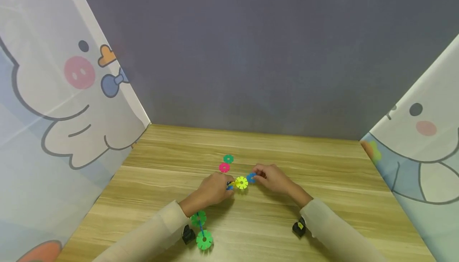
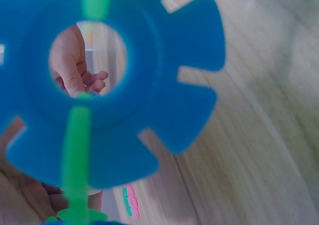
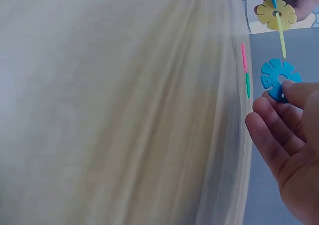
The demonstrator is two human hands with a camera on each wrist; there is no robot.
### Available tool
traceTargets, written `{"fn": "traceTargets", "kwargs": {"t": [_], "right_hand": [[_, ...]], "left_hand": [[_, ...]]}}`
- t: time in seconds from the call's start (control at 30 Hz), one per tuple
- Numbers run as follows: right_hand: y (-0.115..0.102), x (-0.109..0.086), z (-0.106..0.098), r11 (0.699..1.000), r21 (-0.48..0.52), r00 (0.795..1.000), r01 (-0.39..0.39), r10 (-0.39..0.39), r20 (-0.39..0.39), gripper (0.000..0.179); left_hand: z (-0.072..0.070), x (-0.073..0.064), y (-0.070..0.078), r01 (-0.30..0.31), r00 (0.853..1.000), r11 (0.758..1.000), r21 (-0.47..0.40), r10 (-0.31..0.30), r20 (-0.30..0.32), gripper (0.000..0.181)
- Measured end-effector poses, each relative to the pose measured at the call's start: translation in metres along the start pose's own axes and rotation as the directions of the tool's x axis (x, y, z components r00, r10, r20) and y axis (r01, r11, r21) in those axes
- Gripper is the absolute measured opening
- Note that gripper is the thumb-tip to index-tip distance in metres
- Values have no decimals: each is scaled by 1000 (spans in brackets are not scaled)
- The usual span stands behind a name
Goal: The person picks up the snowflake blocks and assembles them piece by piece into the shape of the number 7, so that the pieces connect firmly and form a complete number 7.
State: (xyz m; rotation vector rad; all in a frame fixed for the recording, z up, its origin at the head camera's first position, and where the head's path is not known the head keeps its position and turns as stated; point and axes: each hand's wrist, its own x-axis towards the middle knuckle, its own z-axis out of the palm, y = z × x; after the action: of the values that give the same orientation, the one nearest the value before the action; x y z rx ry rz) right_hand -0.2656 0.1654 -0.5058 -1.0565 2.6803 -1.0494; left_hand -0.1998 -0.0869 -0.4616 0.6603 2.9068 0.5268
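Note:
My left hand (image 1: 214, 188) grips a chain of slotted flower-shaped plastic discs near its far end. Beyond its fingers a yellow disc (image 1: 242, 182) faces up, joined crosswise to another yellow one. Behind that wrist, green discs (image 1: 204, 240) with blue ones edge-on between them trail toward me. Close to the left wrist camera, a blue disc (image 2: 187, 105) crosses green ones. My right hand (image 1: 274, 179) pinches a single blue disc (image 3: 271, 75) between thumb and fingers. In the right wrist view, a small gap separates this disc from the edge-on yellow disc (image 3: 281, 38).
Beyond my left hand, a pink disc (image 1: 224, 168) and a dark green disc (image 1: 228, 158) lie flat on the wooden table (image 1: 322, 166). A grey wall (image 1: 251, 54) rises at its far edge. Cartoon-printed panels (image 1: 107, 134) stand at both sides.

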Motion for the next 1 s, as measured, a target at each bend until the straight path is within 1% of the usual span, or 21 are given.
{"fn": "traceTargets", "kwargs": {"t": [0.23,0.53,0.63,0.7,0.77,0.87,0.93,0.97,1.0], "right_hand": [[-3,-4,1,1000,19,1000,13,-13,7,4],[-5,-4,4,999,-12,998,44,-45,-35,5],[-6,-3,6,997,-34,996,69,-71,-52,5],[-6,-3,8,993,-52,991,106,-109,-79,5],[-5,-3,11,984,-82,978,157,-167,-127,7],[-6,-4,16,961,-141,941,240,-265,-209,11],[-7,-5,18,948,-173,918,269,-307,-253,12],[-8,-5,20,943,-186,909,275,-318,-269,12],[-9,-6,21,943,-192,906,272,-318,-280,12]], "left_hand": [[-2,-1,-1,6,1000,1000,1,-6,-10,25],[-2,-2,-1,-4,1000,1000,-3,4,-6,19],[-2,-1,-1,-16,1000,1000,-3,16,-6,16],[-2,-1,-1,-32,999,999,-10,32,-10,13],[-2,-1,-1,-58,998,998,-23,57,-21,11],[-2,-1,-1,-106,994,994,-40,105,-34,10],[-3,-1,0,-134,990,990,-44,132,-44,13],[-4,-1,0,-144,989,988,-45,142,-46,13],[-5,-1,0,-148,988,988,-44,146,-45,13]]}}
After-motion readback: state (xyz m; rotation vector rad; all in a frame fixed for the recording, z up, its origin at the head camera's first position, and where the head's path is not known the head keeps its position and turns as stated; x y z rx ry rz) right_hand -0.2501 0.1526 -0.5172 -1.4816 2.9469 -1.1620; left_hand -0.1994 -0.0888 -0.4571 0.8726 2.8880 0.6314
